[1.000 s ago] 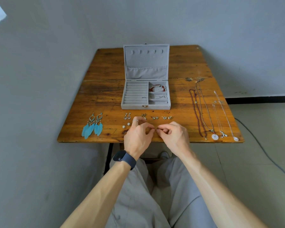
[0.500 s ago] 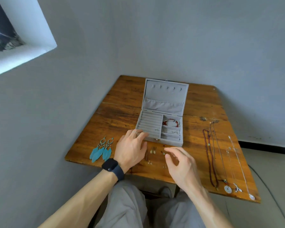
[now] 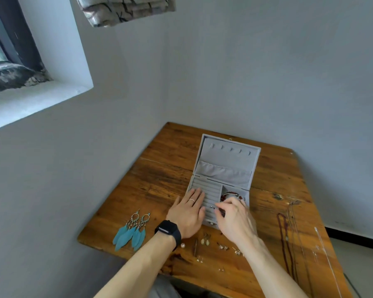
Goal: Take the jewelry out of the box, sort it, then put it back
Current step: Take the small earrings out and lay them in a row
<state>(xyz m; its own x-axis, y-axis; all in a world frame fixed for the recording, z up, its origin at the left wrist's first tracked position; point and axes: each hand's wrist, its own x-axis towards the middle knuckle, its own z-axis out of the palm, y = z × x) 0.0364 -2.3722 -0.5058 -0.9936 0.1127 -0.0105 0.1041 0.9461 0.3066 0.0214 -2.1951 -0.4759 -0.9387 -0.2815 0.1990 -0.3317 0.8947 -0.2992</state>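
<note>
The open jewelry box (image 3: pixel 224 168) sits on the tabletop (image 3: pixel 164 173). The left hand (image 3: pixel 188 214) lies flat, fingers straight, on its ring slots. Beside it the right hand (image 3: pixel 233 218) curls over the near slots; whether it pinches anything I cannot tell. Small earrings (image 3: pixel 205 240) lie below both wrists

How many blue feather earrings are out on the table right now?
2. One feather earring lies near the table's left front edge, the other right beside it, both left of the left hand.
</note>
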